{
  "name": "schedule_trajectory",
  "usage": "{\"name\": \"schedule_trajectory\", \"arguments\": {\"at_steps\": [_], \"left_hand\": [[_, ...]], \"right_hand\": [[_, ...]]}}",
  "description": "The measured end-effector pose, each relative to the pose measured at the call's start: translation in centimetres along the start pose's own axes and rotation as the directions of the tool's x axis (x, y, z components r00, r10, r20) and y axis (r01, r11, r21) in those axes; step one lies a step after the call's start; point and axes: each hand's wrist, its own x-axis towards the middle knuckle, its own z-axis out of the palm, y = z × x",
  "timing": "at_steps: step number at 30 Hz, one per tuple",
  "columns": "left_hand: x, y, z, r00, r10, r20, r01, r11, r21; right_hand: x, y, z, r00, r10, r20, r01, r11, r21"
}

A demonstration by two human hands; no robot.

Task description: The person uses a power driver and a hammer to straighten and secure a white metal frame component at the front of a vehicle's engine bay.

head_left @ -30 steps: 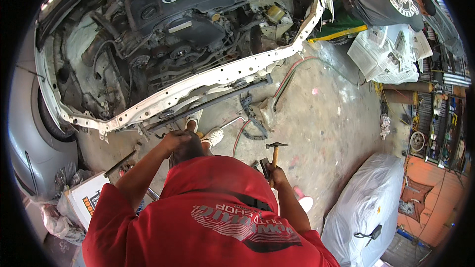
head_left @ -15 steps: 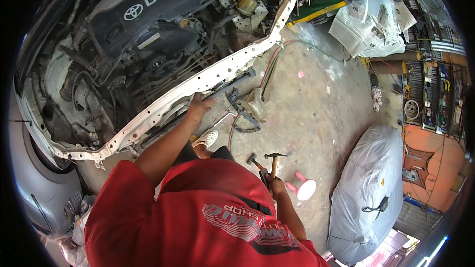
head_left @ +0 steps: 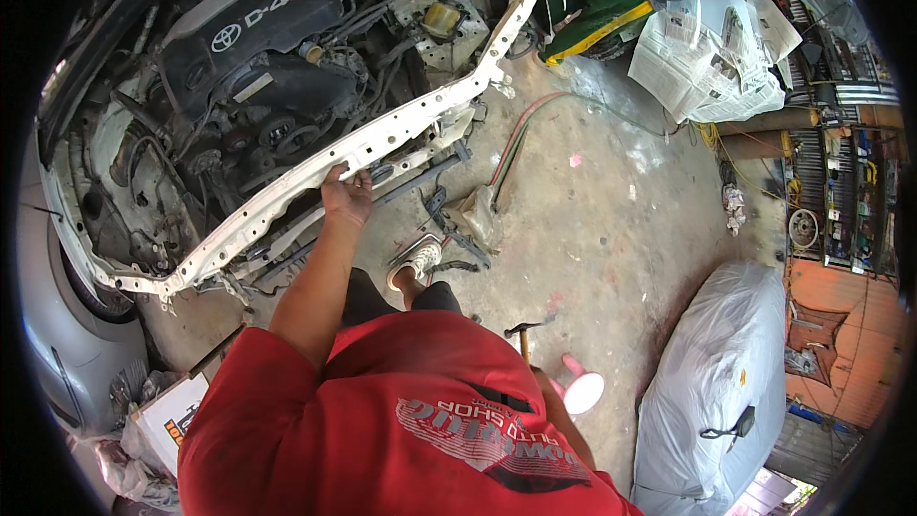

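A white radiator support bar (head_left: 411, 124) runs across the front of a car's engine bay. My left hand (head_left: 346, 197) is closed at the bar's lower edge, fingertips against it; part of the grip is hidden. At the front of my body a hammer (head_left: 523, 329) points away from me, its dark head and the top of its wooden handle showing. My right forearm (head_left: 565, 413) comes down beside my red shirt toward that handle. The shirt hides the right hand's fingers. Behind the bar lies the engine with a black cover (head_left: 248, 19).
Black plastic trim (head_left: 449, 229) lies on the concrete by my shoe (head_left: 416, 261). Red and green hoses (head_left: 511, 143) cross the floor. A pink stool (head_left: 583, 390) stands at my right, near a grey covered vehicle (head_left: 712, 382). A newspaper-masked part (head_left: 707, 57) stands far right.
My left hand has shifted left along the bar. The view has moved, and I stand nearer the bar. The right hand and a second hammer have gone from sight behind the shirt.
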Motion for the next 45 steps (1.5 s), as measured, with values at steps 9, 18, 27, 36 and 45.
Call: {"name": "schedule_trajectory", "arguments": {"at_steps": [9,18,27,36,45], "left_hand": [[-0.2,-1.3,0.3,0.988,0.124,0.09,-0.126,0.992,0.017],[-1.7,-2.1,1.6,0.988,0.106,-0.116,-0.084,0.98,0.179],[-8.8,7.2,1.2,0.932,0.165,0.324,-0.318,-0.06,0.946],[-8.3,11.5,8.0,0.547,0.246,0.8,-0.401,-0.762,0.508],[-3.2,11.9,6.7,0.92,0.268,0.287,0.012,-0.75,0.661]], "right_hand": [[2.9,-4.0,-14.2,0.988,0.08,-0.13,-0.037,0.953,0.302],[3.5,-4.5,-12.6,0.975,0.201,-0.097,-0.142,0.892,0.428],[6.7,-12.6,-5.1,0.999,0.045,-0.002,-0.042,0.941,0.336],[7.1,-15.3,-2.7,1.0,0.005,-0.026,0.001,0.97,0.241],[3.0,-14.3,-2.0,0.992,0.096,-0.079,-0.085,0.987,0.139]]}}
